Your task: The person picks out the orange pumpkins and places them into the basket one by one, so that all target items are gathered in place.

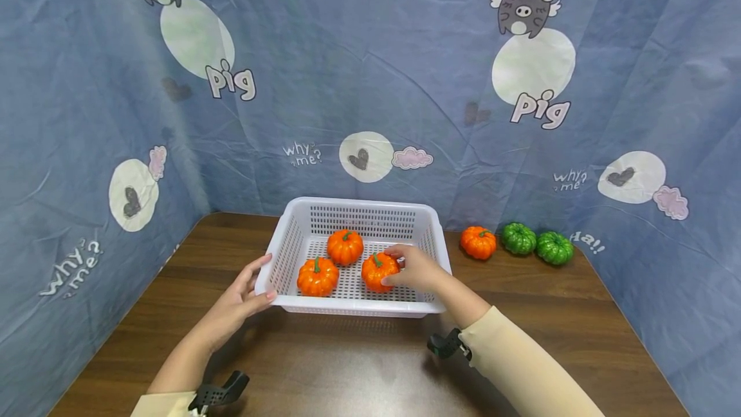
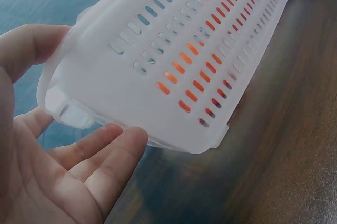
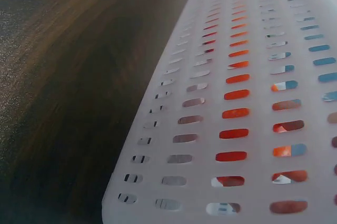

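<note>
A white slotted plastic basket [image 1: 359,304] stands on the table, holding three orange toy pumpkins with green stems. My left hand [image 1: 237,301] grips its left front corner, thumb on the rim and fingers along the outer side. Inside the basket, my right hand [image 1: 418,269] holds the right-hand pumpkin [image 1: 377,273] between thumb and fingers. The front-left pumpkin [image 1: 318,277] and the back pumpkin [image 1: 345,247] lie to its left. In the left wrist view, the left hand [image 2: 68,171] holds the basket's end [image 2: 105,98]. The basket wall [image 3: 205,129] hides the right hand's grip in the right wrist view.
Right of the basket, near the back edge of the brown wooden table [image 1: 359,365], sit another orange pumpkin [image 1: 478,242] and two green ones, a nearer green pumpkin [image 1: 554,248] and a green pumpkin [image 1: 518,239]. A blue printed cloth [image 1: 324,69] hangs around the table.
</note>
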The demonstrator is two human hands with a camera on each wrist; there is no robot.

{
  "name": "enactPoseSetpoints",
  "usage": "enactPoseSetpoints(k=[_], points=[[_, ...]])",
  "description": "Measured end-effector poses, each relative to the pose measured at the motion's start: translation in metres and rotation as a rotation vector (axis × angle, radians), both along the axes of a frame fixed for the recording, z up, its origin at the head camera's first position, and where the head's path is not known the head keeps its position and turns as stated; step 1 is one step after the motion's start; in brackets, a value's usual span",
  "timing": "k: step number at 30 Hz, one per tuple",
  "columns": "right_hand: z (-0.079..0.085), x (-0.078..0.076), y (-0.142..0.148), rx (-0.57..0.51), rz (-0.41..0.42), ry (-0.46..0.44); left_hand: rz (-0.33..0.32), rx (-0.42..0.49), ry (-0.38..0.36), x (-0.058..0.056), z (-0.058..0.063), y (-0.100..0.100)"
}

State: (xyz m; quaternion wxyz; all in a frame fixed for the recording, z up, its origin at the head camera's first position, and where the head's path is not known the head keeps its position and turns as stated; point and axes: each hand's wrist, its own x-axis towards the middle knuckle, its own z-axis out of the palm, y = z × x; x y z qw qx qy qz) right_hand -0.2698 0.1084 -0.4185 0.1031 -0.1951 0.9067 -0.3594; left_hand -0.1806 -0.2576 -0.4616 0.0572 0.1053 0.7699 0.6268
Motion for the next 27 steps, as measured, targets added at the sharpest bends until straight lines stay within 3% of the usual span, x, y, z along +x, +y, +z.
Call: enactPoseSetpoints(k=[11, 27], points=[[-0.0045, -0.0021, -0.0018, 0.073, 0.028, -0.008, -0.003, 0.004, 0.003, 0.0006, 0.0013, -0.0002], [-0.0059, -0.0017, -0.0024, 0.095, 0.030, -0.064, 0.001, 0.004, -0.002, 0.0016, 0.0037, 0.0015]])
